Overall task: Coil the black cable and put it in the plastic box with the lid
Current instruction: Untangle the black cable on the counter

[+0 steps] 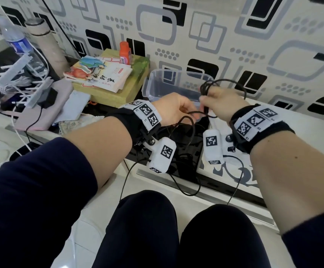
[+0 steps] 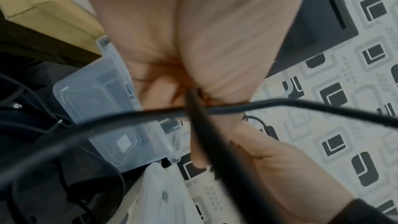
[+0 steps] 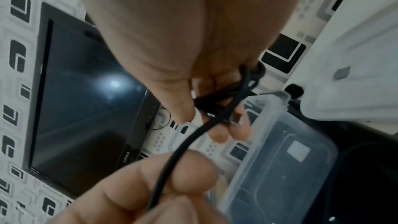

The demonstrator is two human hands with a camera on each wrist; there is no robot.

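Observation:
The black cable is partly wound into loops that my right hand grips, held above the near rim of the clear plastic box. The box stands open with nothing visible inside; no lid shows on it. My left hand, close beside the right, pinches a strand of the cable between thumb and finger. The right wrist view shows the right-hand fingers curled round several crossed strands. The rest of the cable trails down over the black surface and off the front edge.
Books lie on a yellow-green box left of the plastic box, with an orange bottle behind. Further left are a water bottle, a white rack and a black adapter. A dark screen shows against the patterned wall.

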